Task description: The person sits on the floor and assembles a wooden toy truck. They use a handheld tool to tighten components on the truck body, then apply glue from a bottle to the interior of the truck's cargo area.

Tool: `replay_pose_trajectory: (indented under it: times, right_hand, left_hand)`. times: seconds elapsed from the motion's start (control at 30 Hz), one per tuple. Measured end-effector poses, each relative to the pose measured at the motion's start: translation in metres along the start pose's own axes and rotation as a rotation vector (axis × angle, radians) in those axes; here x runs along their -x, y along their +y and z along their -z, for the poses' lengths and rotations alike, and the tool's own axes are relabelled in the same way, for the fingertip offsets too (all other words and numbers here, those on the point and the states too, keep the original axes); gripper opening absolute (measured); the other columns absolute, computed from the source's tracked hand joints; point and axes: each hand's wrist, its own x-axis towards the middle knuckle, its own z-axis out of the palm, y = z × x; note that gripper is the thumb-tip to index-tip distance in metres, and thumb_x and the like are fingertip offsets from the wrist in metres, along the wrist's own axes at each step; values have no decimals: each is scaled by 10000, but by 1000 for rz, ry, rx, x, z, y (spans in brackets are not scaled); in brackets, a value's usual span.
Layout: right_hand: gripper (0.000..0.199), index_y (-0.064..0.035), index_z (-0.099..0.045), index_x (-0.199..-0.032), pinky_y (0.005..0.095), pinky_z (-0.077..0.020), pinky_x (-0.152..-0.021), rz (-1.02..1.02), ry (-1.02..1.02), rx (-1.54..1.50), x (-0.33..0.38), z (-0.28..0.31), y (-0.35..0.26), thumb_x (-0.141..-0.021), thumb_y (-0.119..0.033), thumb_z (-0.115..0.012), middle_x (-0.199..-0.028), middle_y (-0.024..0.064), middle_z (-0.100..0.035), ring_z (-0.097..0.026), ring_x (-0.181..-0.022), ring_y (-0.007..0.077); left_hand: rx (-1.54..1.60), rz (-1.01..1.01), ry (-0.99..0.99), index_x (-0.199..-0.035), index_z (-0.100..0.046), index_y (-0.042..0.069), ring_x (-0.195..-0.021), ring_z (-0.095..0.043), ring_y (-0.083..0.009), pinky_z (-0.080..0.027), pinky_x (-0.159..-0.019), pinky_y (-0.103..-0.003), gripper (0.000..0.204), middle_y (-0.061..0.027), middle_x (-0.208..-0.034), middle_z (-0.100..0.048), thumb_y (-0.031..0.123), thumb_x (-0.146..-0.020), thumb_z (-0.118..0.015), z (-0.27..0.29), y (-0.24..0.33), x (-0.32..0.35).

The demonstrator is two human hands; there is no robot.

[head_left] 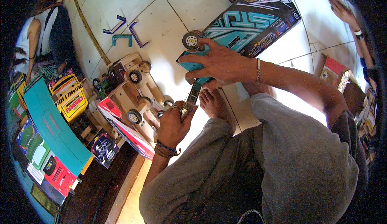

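Note:
A black and teal toy truck point(258, 20) lies tipped on the tiled floor ahead of me, its black wheels with pale hubs turned to the far left. My right hand point(227, 64) grips its near end, fingers spread over the teal panel beside a wheel point(191, 40). In my left hand point(174, 124) is a slim metal tool point(190, 101), perhaps a stapler; it slants up to the truck's near corner, under my right hand. The fingers partly hide the tool, and whether its tip touches the truck I cannot tell.
Wooden toy trucks point(128, 87) with exposed wheels crowd the left, near a yellow toy truck point(72, 99) and a long teal panel point(56, 123). Bent purple and teal strips point(122, 39) lie on the floor. Other people's arms point(34, 38) show at left and right. My bare foot point(213, 103) is close by.

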Motion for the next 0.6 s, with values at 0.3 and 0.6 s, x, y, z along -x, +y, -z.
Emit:
replay_pose_trajectory:
  times: [0.3,0.6]
  right_hand:
    - [535,-305,-627,-1284,582,-243,-1179,-3,-19,16,-1,-4,2,-788,-442,-773,-1515,70,-425,-640,-1198,259]
    - [555,-277,-638,-1276,583,-239,-1188,-5,6,5,-3,-3,2,-765,-433,-789,-1521,57,-427,-631,-1216,261]
  left_hand:
    - [62,83,2,-1021,-639,-14,-735,-689,-439,-540,-637,-501,349,-248,-800,-692,332,-973,-653,-8,14,2]
    - [95,211,9,-1017,-621,-22,-759,-687,-450,-536,-658,-517,354,-261,-826,-692,331,-990,-624,-17,31,5]
